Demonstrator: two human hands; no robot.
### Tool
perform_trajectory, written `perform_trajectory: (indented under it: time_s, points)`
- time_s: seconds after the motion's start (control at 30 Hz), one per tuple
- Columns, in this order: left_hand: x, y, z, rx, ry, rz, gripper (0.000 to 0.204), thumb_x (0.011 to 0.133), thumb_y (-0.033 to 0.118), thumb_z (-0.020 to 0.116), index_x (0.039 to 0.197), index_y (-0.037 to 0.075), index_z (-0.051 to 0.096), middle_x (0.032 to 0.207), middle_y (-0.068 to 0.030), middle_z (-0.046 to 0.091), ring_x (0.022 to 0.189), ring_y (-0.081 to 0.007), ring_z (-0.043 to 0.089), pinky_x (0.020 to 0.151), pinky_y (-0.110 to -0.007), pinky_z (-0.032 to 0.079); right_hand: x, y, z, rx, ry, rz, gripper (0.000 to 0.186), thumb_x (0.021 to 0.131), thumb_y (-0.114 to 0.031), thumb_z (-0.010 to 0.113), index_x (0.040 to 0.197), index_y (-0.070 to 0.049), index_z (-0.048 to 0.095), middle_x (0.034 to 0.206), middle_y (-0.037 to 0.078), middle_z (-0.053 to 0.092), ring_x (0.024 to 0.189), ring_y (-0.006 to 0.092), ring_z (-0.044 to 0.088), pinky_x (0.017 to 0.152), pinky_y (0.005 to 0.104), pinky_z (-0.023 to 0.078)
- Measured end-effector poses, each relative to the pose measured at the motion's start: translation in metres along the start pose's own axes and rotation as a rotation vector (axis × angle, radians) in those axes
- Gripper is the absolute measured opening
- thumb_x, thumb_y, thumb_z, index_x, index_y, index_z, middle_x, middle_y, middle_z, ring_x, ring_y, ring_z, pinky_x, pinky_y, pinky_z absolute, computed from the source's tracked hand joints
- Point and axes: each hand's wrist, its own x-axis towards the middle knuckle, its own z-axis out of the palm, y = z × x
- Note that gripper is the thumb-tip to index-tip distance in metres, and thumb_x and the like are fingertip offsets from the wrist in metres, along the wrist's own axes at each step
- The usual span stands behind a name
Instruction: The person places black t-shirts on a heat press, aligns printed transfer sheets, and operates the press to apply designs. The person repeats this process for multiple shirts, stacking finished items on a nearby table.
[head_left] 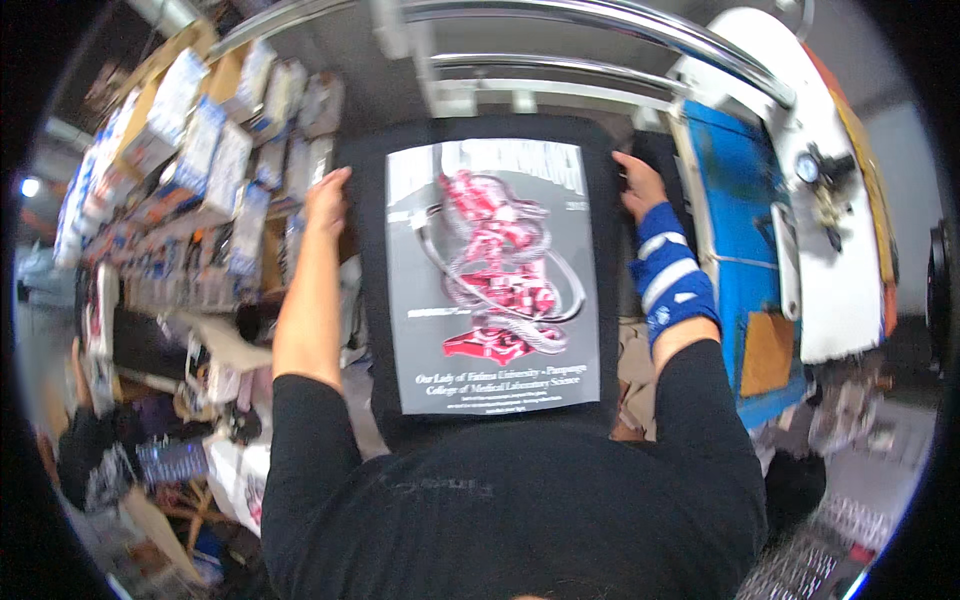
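A black shirt [490, 129], or similar black cloth, lies spread out before me. On it is a large grey rectangle [410, 300] with a red and white figure, looped silver tubing and white lettering; whether it is a print or a laid-on sheet I cannot tell. My left hand [328, 203] is closed at the cloth's left side, near its upper part. At the opposite side, my right hand [640, 186] grips the edge with curled fingers. A blue band with white stripes [668, 270] wraps my right forearm. What lies beneath the cloth is hidden.
Metal rails [640, 25] cross beyond the cloth. Shelves hold stacked boxes [190, 130] at left. To the right stand a blue panel [735, 190], a brown square piece [768, 353] and a white machine body [835, 290] with a pressure gauge [808, 167].
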Motion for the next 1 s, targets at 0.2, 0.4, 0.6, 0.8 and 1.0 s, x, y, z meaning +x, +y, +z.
perform_trajectory:
  time_s: [0.2, 0.4, 0.6, 0.8, 1.0]
  points:
    - [-0.004, 0.001, 0.025, -0.241, -0.076, -0.013, 0.038, 0.092, 0.012, 0.081, 0.125, -0.005, 0.069, 0.114, -0.0108, 0.075, 0.101, -0.0213, 0.070, 0.090, -0.033, 0.054, 0.003, -0.006, -0.027, -0.024, 0.127, -0.023, 0.022, 0.095, -0.011, 0.073, 0.113, 0.002, 0.074, 0.106, 0.014, 0.076, 0.093, 0.0276, 0.073, 0.089, 0.0393, 0.059]
    - [-0.019, 0.009, 0.021, -0.086, 0.070, 0.006, 0.031, 0.096, 0.013, 0.076, 0.124, 0.000, 0.072, 0.114, -0.0103, 0.076, 0.100, -0.0220, 0.072, 0.090, -0.034, 0.056, -0.026, -0.007, 0.004, -0.255, 0.237, -0.136, 0.025, 0.095, -0.018, 0.075, 0.114, -0.002, 0.075, 0.106, 0.009, 0.076, 0.094, 0.0248, 0.072, 0.086, 0.0358, 0.057]
    - [-0.154, -0.007, 0.010, 0.615, -0.029, 0.782, 0.016, 0.094, 0.008, 0.070, 0.108, 0.000, 0.075, 0.113, -0.0162, 0.074, 0.108, -0.0304, 0.070, 0.097, -0.039, 0.055, -0.173, 0.054, 0.012, -1.259, 0.214, -1.078, 0.026, 0.087, -0.012, 0.074, 0.111, -0.003, 0.070, 0.121, 0.020, 0.068, 0.119, 0.0403, 0.061, 0.107, 0.0479, 0.047]
    - [-0.313, -0.033, -0.018, 0.781, -0.142, 0.894, 0.020, 0.086, 0.000, 0.074, 0.106, 0.002, 0.076, 0.120, -0.0147, 0.072, 0.126, -0.0370, 0.062, 0.113, -0.050, 0.044, -0.322, 0.102, 0.007, -1.387, 0.056, -0.968, 0.035, 0.087, -0.018, 0.074, 0.118, -0.003, 0.069, 0.135, 0.020, 0.062, 0.131, 0.0427, 0.054, 0.112, 0.0536, 0.041]
    - [-0.324, -0.049, -0.015, 0.799, -0.128, 0.931, 0.023, 0.083, 0.007, 0.081, 0.105, 0.004, 0.077, 0.123, -0.0138, 0.071, 0.130, -0.0367, 0.059, 0.115, -0.052, 0.042, -0.328, 0.120, 0.003, -1.409, 0.038, -0.933, 0.039, 0.086, -0.024, 0.078, 0.118, -0.003, 0.069, 0.133, 0.018, 0.061, 0.133, 0.0413, 0.053, 0.112, 0.0528, 0.041]
